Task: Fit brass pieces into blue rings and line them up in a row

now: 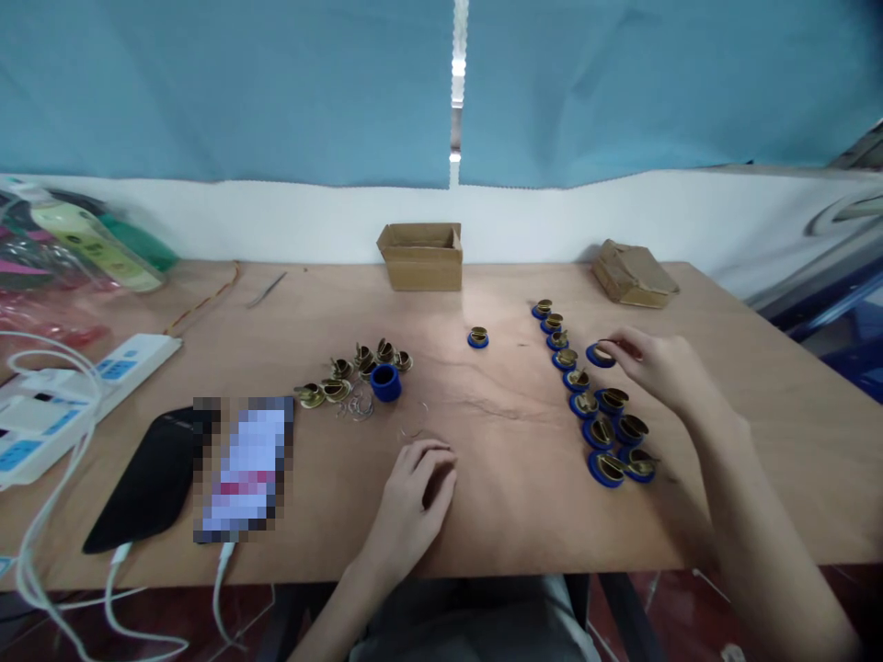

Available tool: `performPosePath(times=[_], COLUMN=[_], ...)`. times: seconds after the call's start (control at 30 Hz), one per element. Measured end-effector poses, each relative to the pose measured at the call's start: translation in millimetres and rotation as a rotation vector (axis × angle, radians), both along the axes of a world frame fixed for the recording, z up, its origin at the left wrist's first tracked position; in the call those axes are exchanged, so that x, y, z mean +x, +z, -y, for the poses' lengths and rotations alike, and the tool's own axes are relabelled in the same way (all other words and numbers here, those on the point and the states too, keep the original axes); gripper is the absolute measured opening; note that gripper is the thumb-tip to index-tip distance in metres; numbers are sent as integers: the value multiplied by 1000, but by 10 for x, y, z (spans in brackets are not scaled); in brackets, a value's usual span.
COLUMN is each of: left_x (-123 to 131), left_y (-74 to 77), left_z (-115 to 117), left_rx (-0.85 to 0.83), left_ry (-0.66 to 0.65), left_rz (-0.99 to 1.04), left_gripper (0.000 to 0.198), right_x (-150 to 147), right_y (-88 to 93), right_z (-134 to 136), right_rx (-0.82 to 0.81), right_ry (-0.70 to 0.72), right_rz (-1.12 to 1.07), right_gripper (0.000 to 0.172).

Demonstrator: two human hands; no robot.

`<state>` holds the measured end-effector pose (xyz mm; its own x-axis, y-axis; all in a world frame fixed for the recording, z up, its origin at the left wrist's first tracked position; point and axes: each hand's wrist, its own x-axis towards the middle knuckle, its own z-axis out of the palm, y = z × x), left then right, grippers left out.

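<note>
fingertips of your right hand (659, 366) pinch a small blue ring with a brass insert (600, 355) at about two o'clock on the table (510, 496), just beside the row of finished pieces (586, 395) that runs toward four o'clock. it looks light, rigid and smooth, so it will likely slide if you nudge it; hold it by the outer blue rim, not the thin brass tab. your left hand (418, 487) rests near six o'clock, fingers curled loosely, pinching nothing you can see, close to the thin wire rings (355, 409). loose brass parts (345, 372) and a bare blue ring (385, 382) lie at ten o'clock.
</note>
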<state>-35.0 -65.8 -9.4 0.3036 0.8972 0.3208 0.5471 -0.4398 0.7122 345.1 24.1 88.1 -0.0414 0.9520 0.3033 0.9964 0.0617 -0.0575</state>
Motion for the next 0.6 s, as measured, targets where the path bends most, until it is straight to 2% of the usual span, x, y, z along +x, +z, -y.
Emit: performPosePath(times=[0.1,0.2,0.33,0.6], left_x=[3,1,-4,9], left_y=[-6,-9,-7,-16], left_z=[0,-1,1,-3], left_rx=[0,0,4,0], left_ry=[-8,-15,-19,-25], left_rz=[5,2,-9,8], left_gripper=[19,19,18,19], right_x=[290,391,334,259], right_y=[-174,-294,-324,-347], right_z=[-31,-16,-3,-25], right_rx=[-74,-127,-213,-247], right_ry=[-35,-15,-11,-45], right_rz=[13,-27,-91,-107], right_gripper=[32,32,28,30])
